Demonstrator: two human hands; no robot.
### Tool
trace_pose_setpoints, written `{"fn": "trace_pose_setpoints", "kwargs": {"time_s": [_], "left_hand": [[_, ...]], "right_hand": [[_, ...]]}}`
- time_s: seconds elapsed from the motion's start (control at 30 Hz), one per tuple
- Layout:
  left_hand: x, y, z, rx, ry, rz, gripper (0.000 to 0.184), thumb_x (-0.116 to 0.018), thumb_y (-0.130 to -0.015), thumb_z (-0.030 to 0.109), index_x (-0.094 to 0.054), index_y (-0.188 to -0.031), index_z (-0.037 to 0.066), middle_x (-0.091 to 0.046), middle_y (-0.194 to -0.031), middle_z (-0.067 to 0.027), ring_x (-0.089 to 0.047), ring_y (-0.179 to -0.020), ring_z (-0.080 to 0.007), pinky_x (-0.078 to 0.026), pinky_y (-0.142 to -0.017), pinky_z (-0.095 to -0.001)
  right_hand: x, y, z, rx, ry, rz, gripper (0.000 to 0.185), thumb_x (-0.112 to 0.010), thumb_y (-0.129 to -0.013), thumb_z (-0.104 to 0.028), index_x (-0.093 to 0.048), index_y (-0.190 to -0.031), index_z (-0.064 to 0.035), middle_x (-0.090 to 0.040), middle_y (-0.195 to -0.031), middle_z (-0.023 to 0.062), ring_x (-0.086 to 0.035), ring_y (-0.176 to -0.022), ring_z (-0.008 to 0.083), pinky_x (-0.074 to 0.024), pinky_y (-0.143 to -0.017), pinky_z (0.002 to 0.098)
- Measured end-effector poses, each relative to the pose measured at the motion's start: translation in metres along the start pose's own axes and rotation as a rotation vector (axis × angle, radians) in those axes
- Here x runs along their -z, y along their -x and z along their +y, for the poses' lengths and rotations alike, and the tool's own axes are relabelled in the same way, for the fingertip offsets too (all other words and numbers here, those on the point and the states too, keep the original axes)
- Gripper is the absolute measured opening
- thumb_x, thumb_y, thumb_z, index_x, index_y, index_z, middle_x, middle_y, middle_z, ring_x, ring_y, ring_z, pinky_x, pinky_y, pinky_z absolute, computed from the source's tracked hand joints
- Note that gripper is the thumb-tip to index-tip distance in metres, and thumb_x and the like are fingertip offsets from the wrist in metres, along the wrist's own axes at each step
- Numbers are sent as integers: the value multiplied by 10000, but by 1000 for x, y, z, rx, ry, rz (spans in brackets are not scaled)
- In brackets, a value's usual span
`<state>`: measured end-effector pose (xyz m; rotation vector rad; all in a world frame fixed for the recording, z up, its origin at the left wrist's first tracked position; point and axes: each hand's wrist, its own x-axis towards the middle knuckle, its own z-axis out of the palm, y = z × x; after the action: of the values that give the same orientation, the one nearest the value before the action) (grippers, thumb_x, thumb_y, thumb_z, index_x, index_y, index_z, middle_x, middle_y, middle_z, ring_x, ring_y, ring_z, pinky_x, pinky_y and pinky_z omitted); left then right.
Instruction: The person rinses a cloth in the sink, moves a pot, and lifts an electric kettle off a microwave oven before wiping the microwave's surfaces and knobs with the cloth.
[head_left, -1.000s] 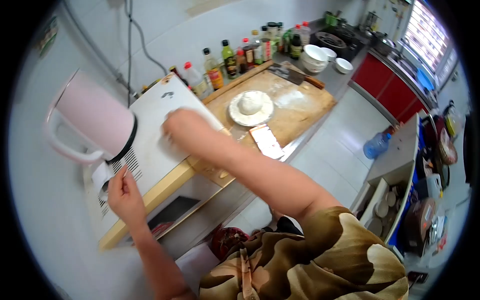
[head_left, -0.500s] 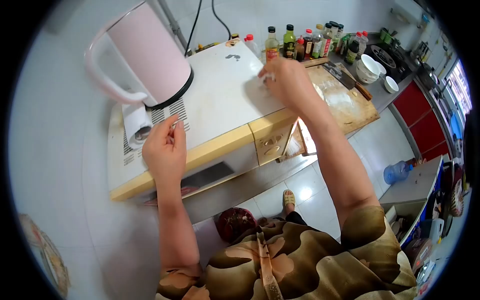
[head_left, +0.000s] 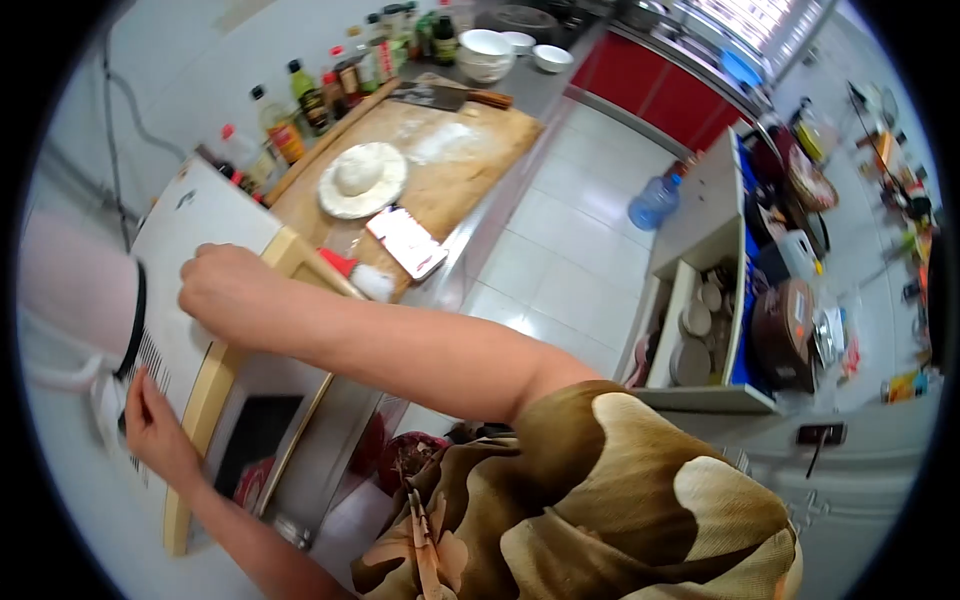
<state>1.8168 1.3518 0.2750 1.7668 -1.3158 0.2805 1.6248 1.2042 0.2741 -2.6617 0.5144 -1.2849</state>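
My right hand (head_left: 228,292) is a closed fist over the white top of the microwave (head_left: 212,222), near its yellowish front edge. Its fingertips are turned away, so anything inside stays hidden. At the left, my left hand (head_left: 160,432) has its thumb and fingers drawn together beside the pink kettle (head_left: 75,270), near the kettle's white handle (head_left: 65,375). Blur keeps me from telling what, if anything, that hand pinches. Striped vent slots (head_left: 150,355) show on the microwave top between the kettle and my hands.
A wooden board (head_left: 490,140) holds dough (head_left: 358,170) on a white plate (head_left: 345,207), a phone (head_left: 408,243), a cleaver (head_left: 430,95) and a red-and-white item (head_left: 368,277). Several bottles (head_left: 308,95) line the wall; white bowls (head_left: 486,55) stand beyond. An open drawer (head_left: 675,325) is at right.
The view has swung right, bringing the whole board, plate and phone into sight. My right hand has closed from loosely bent fingers into a fist. My left hand stays near the kettle.
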Motion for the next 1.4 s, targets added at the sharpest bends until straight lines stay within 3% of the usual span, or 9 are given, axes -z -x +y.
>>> {"fn": "trace_pose_setpoints", "kwargs": {"time_s": [0.07, 0.57, 0.67, 0.73, 0.97, 1.03, 1.1, 1.23, 1.4], "left_hand": [[4, -2, 3, 237, -59, -90, 288, -582, -999, 181, -668, -1181, -25, -698, -1050, -64, -598, -894, -112, -474, -800, -224], [-6, -3, -1, 201, 29, -56, 309, -562, -1016, 213, -660, -1209, -8, -673, -1143, -45, -574, -955, -103, -458, -783, -216], [4, -6, -14, 206, 21, -104, 306, -559, -1017, 206, -659, -1205, -15, -676, -1137, -51, -583, -963, -108, -460, -796, -215], [9, -9, -24, 229, -52, -159, 311, -562, -1012, 239, -668, -1198, 13, -670, -1091, -5, -532, -857, -91, -439, -743, -213], [-2, 0, 18, 83, -211, -76, 314, -552, -1014, 239, -671, -1184, 4, -688, -1097, -69, -583, -899, -138, -477, -797, -258], [-3, 3, 54, -46, -319, 49, 227, -674, -915, 215, -758, -1005, 24, -741, -909, -168, -704, -763, -280, -555, -677, -362], [-3, 3, 48, -98, -312, 58, 239, -658, -927, 224, -758, -990, 16, -742, -895, -163, -700, -753, -277, -551, -672, -363], [-2, 4, 49, -45, -317, 77, 258, -648, -935, 225, -754, -960, -8, -739, -860, -159, -682, -704, -273, -534, -635, -372], [0, -2, 29, -139, -288, 87, 241, -672, -924, 225, -756, -967, 3, -735, -830, -162, -670, -665, -275, -523, -601, -376]], "right_hand": [[3, -6, 23, -103, 132, 14, 70, -657, -655, -67, -702, -699, -35, -650, -777, 122, -633, -810, 305, -543, -719, 379], [-52, -19, 28, -210, 125, 92, 121, -649, -687, -114, -723, -722, -24, -672, -761, 141, -616, -828, 314, -529, -697, 395], [-53, -27, 8, -61, 30, -77, 130, -659, -677, -114, -722, -723, -10, -678, -767, 142, -622, -824, 306, -529, -699, 393], [-45, -25, 24, -119, 65, 1, 128, -659, -678, -116, -722, -718, -13, -678, -754, 137, -626, -809, 306, -527, -699, 390], [-34, -17, 8, -92, 61, -96, 129, -676, -671, -151, -727, -707, -39, -692, -753, 128, -640, -760, 291, -522, -686, 371], [-32, -17, 10, -78, 57, -126, 127, -678, -667, -151, -729, -707, -42, -691, -745, 126, -641, -758, 291, -522, -685, 368], [-25, -10, 22, -158, 131, 65, 131, -682, -673, -157, -736, -719, -46, -694, -739, 110, -650, -775, 292, -526, -691, 365], [-33, -18, 9, -193, 12, -185, 123, -700, -675, -155, -747, -738, -60, -704, -768, 106, -652, -808, 278, -529, -706, 367], [-28, -18, 18, -208, 79, -31, 138, -708, -654, -149, -756, -748, -60, -706, -775, 114, -648, -821, 277, -530, -717, 359]]}}
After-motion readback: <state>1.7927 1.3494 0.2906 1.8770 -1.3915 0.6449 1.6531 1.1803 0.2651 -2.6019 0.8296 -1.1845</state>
